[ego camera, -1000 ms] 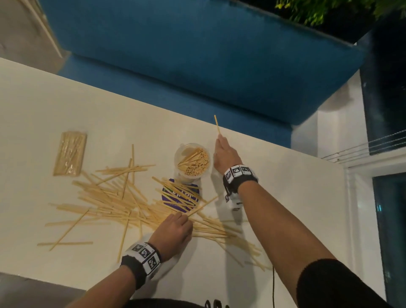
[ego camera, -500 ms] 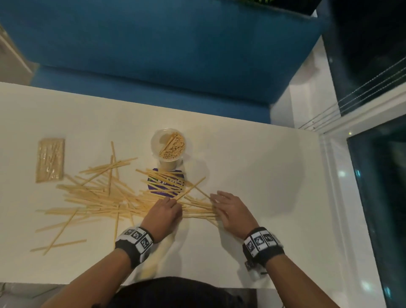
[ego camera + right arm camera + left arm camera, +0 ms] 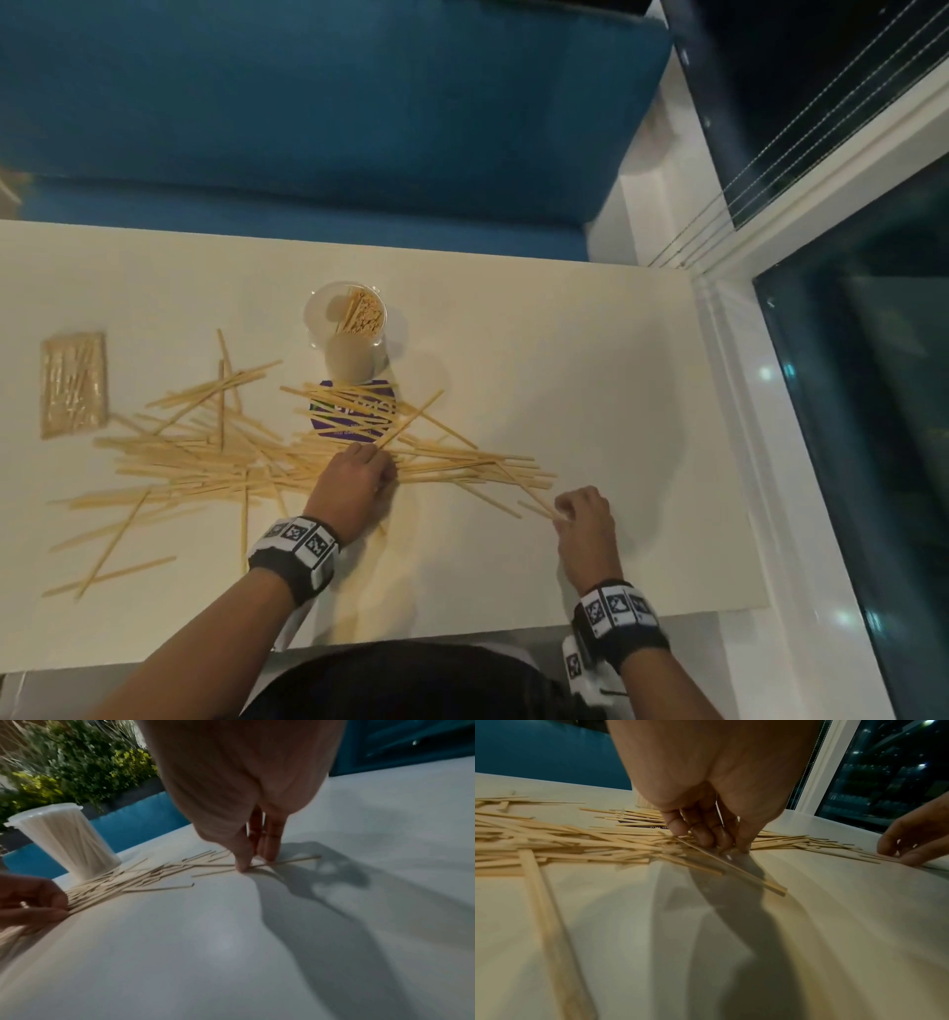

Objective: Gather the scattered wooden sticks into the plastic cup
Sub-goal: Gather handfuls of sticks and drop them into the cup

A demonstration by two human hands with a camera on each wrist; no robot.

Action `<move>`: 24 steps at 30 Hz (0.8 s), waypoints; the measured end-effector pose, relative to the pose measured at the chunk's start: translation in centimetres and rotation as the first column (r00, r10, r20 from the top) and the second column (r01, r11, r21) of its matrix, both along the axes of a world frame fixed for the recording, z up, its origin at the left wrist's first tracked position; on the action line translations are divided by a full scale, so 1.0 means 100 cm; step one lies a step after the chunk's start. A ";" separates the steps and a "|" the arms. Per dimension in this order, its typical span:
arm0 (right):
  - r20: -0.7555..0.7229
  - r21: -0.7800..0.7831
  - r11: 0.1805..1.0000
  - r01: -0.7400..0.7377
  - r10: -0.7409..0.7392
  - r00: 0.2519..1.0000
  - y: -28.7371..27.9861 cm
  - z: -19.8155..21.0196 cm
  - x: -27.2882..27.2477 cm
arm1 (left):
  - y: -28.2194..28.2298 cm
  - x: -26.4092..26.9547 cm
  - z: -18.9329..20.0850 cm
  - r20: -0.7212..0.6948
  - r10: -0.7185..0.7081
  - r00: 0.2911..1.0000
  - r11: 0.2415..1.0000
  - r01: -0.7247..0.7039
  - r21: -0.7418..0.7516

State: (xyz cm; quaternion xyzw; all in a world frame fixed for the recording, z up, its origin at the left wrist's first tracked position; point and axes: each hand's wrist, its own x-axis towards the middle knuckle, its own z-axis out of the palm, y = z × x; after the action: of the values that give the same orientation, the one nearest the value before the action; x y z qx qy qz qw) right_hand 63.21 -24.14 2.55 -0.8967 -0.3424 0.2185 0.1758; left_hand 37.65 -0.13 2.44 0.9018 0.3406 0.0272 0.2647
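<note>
Many thin wooden sticks [image 3: 205, 462] lie scattered across the white table [image 3: 590, 385]. A clear plastic cup [image 3: 349, 329] stands upright behind the pile with several sticks inside; it also shows in the right wrist view as the cup [image 3: 64, 841]. My left hand [image 3: 377, 455] sits in the middle of the pile, fingers [image 3: 706, 835] curled down around a few sticks. My right hand [image 3: 562, 514] is at the pile's right end, where thumb and fingers [image 3: 241, 862] pinch the tip of one stick against the table.
A purple card [image 3: 354, 411] lies under sticks in front of the cup. A clear packet of sticks [image 3: 73, 385] rests at the far left. A blue bench [image 3: 308, 103] runs behind the table, and a window [image 3: 847, 411] is on the right.
My right hand came back from beside the cup at the table's far edge, where it held a stick up, to the right end of the pile. The left hand stayed on the pile.
</note>
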 end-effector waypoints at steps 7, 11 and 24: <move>-0.090 0.177 0.980 -0.088 0.105 0.990 0.062 -0.004 -0.049 | 0.000 -0.002 0.001 -0.010 -0.030 0.999 0.999 0.031 0.016; -0.114 0.240 0.943 -0.231 0.263 0.958 0.093 0.001 -0.071 | 0.004 -0.008 0.000 -0.010 -0.034 0.999 0.999 0.034 0.005; -0.023 -0.082 0.922 0.379 -0.382 0.924 0.094 0.011 -0.036 | -0.009 -0.004 0.015 -0.050 -0.254 0.966 0.961 0.258 0.101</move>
State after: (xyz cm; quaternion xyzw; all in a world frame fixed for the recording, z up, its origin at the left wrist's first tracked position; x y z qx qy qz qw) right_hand 59.62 -14.72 3.67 -0.9477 -0.1497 0.2105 0.1873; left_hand 37.22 -1.05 3.94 0.9514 0.2239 -0.0059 0.2112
